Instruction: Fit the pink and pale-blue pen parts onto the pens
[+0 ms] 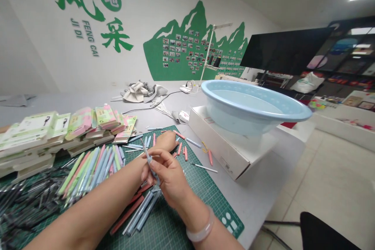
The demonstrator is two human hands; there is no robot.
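Observation:
My right hand [166, 174], with a pale bangle on the wrist, pinches a light blue pen [153, 170] between thumb and fingers. A thin tip sticks out of its upper end. Beyond it my left hand [166, 141] reaches across the green cutting mat [202, 191], back of the hand toward me, beside short pink and blue pen parts [179, 148]. Its fingers are mostly hidden. Under my right hand lie blue pen barrels [145, 213] and red ones [128, 215]. A row of pastel pens [95, 166] lies left of my left forearm.
Black pen parts [26, 203] are heaped at left, below stacked pen boxes [35, 129]. At right a blue basin [252, 105] stands on a white carton [222, 140]. Gloves [139, 91] and a cable lie behind. A loose refill [205, 168] is near the mat's right edge.

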